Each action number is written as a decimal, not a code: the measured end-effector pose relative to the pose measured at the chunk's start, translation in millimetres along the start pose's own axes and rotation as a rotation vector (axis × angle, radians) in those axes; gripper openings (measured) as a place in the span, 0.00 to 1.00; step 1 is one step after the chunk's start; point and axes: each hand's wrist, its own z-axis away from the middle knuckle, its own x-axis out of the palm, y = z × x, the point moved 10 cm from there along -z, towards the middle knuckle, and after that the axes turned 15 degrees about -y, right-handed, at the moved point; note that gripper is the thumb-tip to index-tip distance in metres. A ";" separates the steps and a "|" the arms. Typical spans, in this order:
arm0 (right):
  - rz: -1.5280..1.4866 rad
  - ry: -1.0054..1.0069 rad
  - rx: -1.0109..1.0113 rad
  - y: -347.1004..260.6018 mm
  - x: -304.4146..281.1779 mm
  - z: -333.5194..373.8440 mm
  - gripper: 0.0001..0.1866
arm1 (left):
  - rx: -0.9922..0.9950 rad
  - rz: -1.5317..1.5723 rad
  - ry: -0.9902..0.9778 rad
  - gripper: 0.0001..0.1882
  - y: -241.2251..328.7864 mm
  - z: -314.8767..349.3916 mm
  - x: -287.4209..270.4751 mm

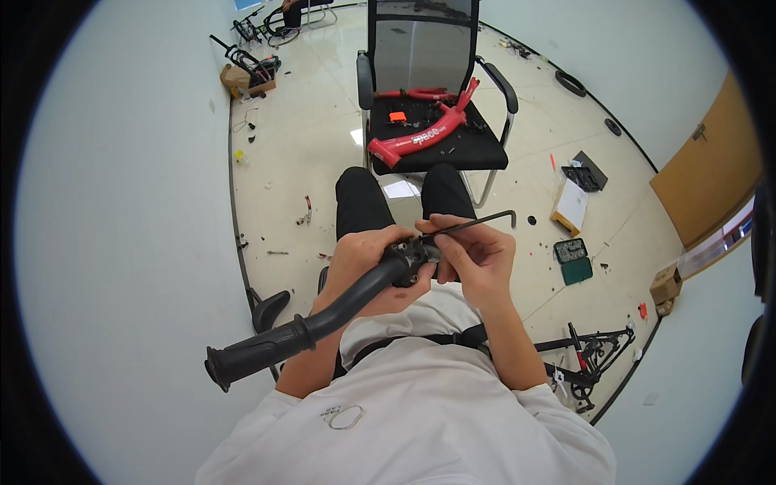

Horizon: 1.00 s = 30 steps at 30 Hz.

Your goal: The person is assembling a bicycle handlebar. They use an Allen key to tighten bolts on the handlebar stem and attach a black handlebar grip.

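Above my lap, my left hand (pixel 365 260) is closed around the clamp end of a black bicycle handlebar (pixel 343 309). A ribbed rubber grip (pixel 260 353) covers the bar's outer end, which points down to the left. Small bolts show on the clamp (pixel 414 259) between my two hands. My right hand (pixel 478 257) pinches a black hex key (pixel 487 218) whose short bent end sticks out to the right. The key's other end meets the clamp, where my fingers partly hide it.
Ahead stands a black office chair (pixel 436 155) with a red bicycle frame part (pixel 424 139) on its seat. A bicycle saddle (pixel 268 309) lies by the left wall. On the right floor are an open green case (pixel 575 269), a white box (pixel 571 202) and a black bicycle frame (pixel 586 364).
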 end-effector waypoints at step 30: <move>0.084 -0.115 0.065 -12.0 -15.3 -0.9 0.05 | -0.146 0.286 -0.042 0.13 -34.5 2.4 8.3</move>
